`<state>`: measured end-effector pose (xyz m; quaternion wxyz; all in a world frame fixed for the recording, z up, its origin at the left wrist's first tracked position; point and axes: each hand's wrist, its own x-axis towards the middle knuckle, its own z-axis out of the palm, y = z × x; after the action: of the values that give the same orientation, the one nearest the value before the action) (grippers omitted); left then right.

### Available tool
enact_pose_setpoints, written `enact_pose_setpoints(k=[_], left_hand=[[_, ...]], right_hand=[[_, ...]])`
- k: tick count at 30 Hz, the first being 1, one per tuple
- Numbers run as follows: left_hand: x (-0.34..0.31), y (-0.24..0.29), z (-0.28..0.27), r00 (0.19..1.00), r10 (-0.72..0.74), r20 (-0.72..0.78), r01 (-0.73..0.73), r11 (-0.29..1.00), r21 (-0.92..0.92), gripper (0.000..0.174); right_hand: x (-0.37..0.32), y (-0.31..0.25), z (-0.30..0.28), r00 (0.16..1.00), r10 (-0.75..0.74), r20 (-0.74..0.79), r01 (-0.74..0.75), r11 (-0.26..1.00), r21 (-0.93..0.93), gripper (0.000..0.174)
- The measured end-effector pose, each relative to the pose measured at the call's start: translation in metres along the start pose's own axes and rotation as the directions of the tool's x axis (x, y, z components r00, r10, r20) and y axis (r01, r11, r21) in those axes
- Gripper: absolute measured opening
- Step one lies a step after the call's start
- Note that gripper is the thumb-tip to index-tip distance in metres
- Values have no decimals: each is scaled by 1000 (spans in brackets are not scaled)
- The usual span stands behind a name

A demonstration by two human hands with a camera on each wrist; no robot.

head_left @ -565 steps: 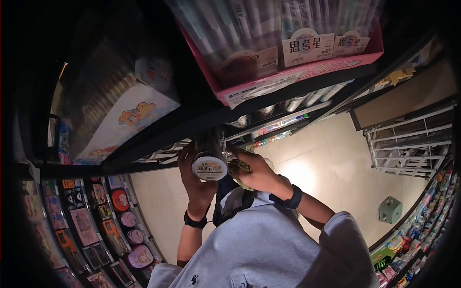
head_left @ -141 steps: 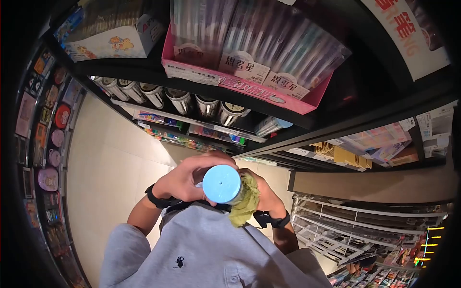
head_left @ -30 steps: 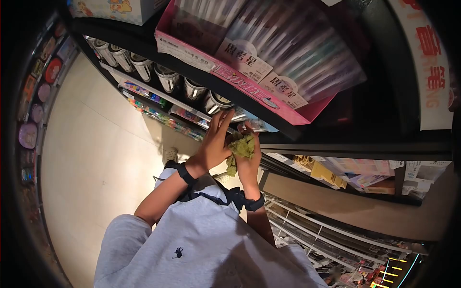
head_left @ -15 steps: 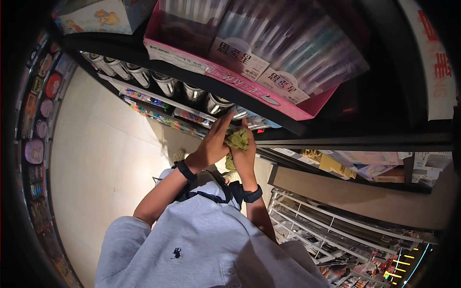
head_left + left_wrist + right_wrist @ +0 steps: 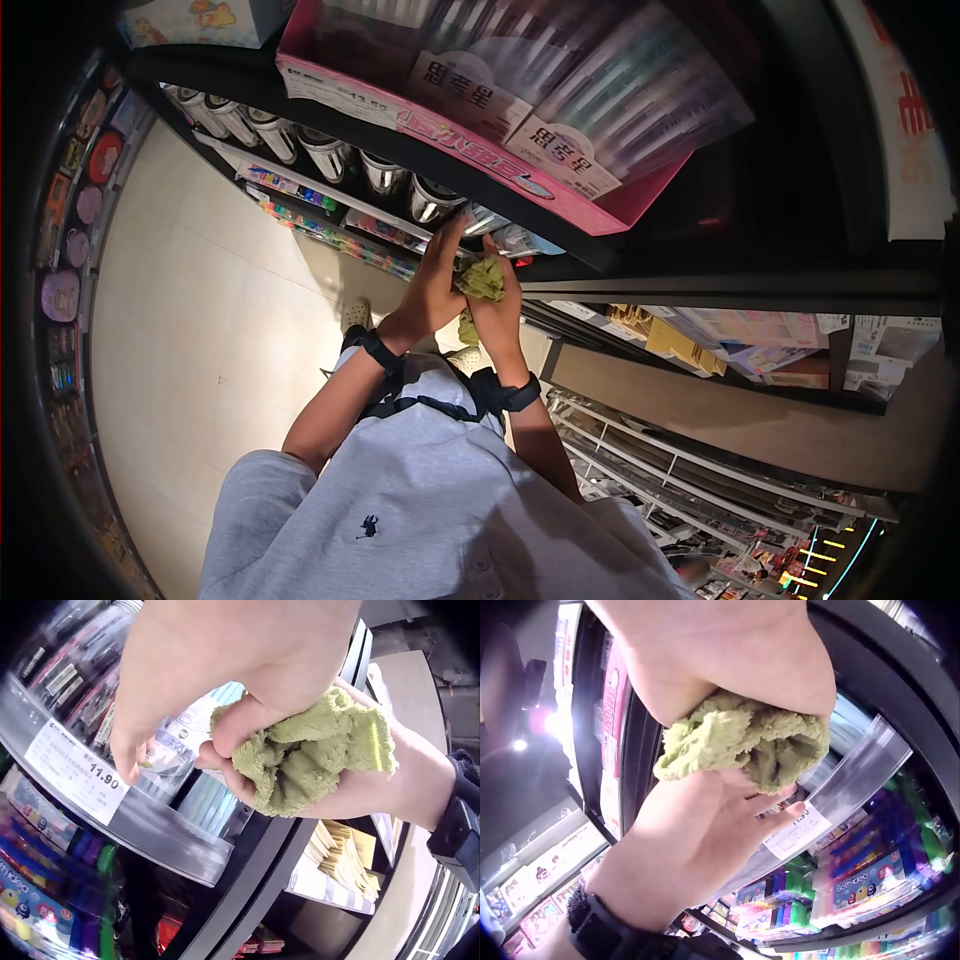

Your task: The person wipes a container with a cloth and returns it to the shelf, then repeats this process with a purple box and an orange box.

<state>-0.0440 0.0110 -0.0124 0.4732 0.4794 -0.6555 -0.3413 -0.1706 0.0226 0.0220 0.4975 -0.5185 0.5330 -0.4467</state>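
Observation:
My right hand (image 5: 497, 315) holds a crumpled green cloth (image 5: 482, 280); the fuzzy cloth (image 5: 315, 754) bulges between both hands in the left wrist view. My left hand (image 5: 428, 290) lies beside it, fingers stretched toward the shelf. In the left wrist view, a clear pen container with a white label (image 5: 184, 735) sits on the shelf between the fingers and thumb of my left hand (image 5: 240, 652). In the right wrist view, the left hand's fingers (image 5: 780, 817) reach past the clear shelf lip. The right hand's fingertips are partly hidden by the cloth.
Several silvery canisters (image 5: 330, 155) line the same shelf. Above them juts a pink display box (image 5: 480, 145) of pens. A price tag (image 5: 79, 772) hangs on the clear shelf lip (image 5: 180, 840). Packs of coloured goods (image 5: 870, 881) fill the tier below.
A blue-lidded canister was between both hands several seconds ago; now they are at the shelf. Over the last second the hands have barely moved, while the head view has shifted slightly.

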Motion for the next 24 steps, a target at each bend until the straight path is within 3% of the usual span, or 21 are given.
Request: enact_pose_setpoints(k=[3,6,8,10,11,15,17,18,21,23,24], left_hand=[[-3,5,-1,1000,-4,-24,5,999,40,88],[-5,19,-5,999,-39,-31,42,995,89,81],[-2,28,-10,999,-42,-30,45,992,115,77],[6,49,-14,995,-91,38,94,992,-89,71],[11,60,-17,995,-86,54,90,992,-88,71],[26,71,-12,987,-28,158,24,999,30,62],[30,72,-12,981,-55,184,21,983,181,62],[30,71,-10,993,32,113,-56,974,218,54],[23,74,-12,996,36,84,-54,975,216,57],[18,73,-8,997,79,27,-83,974,211,47],[15,70,-5,988,153,-24,-145,971,188,41]], right_hand=[[-2,-2,-1,1000,19,10,-19,1000,23,65],[-13,-9,-7,997,-78,-24,77,996,-45,62],[-24,-10,-12,999,-10,-47,14,997,70,61],[-29,0,-16,995,-34,-91,40,997,68,60],[-33,4,-18,989,-61,-133,68,996,52,58],[-45,-11,-21,985,-37,-166,38,999,2,61],[-47,-17,-23,980,-63,-189,54,997,-50,65],[-48,-21,-26,982,-57,-182,47,997,-61,66],[-49,-19,-33,984,-54,-171,47,998,-46,69],[-48,-15,-34,973,-125,-193,120,992,-39,70],[-53,-19,-39,989,-10,-147,6,999,-32,71]])
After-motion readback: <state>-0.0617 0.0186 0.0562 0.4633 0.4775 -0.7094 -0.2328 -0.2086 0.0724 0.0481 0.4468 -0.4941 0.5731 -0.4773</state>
